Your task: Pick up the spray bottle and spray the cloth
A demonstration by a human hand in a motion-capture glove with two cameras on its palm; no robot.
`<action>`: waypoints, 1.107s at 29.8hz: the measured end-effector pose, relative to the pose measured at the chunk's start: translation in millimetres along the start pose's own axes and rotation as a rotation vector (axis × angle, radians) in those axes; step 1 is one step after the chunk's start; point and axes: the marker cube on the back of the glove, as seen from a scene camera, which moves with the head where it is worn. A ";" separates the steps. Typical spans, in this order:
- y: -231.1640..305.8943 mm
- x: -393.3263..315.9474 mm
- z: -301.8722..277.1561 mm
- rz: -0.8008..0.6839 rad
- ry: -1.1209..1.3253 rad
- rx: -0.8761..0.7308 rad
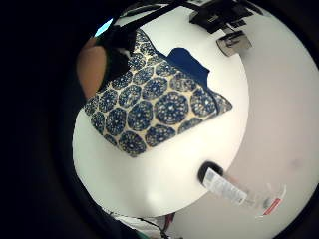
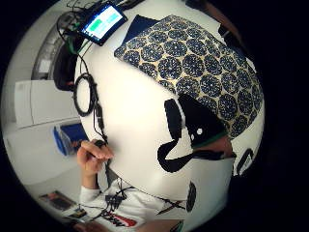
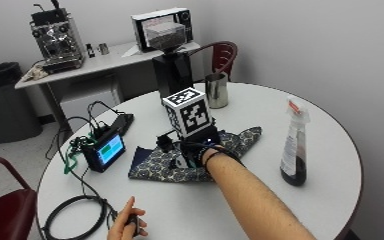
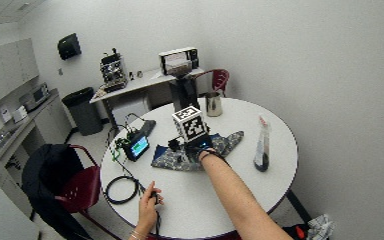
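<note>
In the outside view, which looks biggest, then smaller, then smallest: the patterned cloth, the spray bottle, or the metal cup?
1. Patterned cloth, spread widest on the table.
2. Spray bottle, tall but narrow.
3. Metal cup, though it stands farther from the camera, so it may look smaller than it really is.

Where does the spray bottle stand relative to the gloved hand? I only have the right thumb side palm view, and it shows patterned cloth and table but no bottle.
Observer: The spray bottle stands upright on the round table, off to the right of the gloved right hand and apart from it.
Operator: So the hand holds nothing?
Observer: It does not hold the bottle; in the outside view it hangs over the patterned cloth. I cannot tell how its fingers stand.
Operator: Anything else near the cloth?
Observer: A metal cup stands on the table beyond the cloth, and a small lit screen sits to the cloth's left.
</note>
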 end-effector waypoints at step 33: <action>226.1 131.5 25.9 0.070 -1.154 0.738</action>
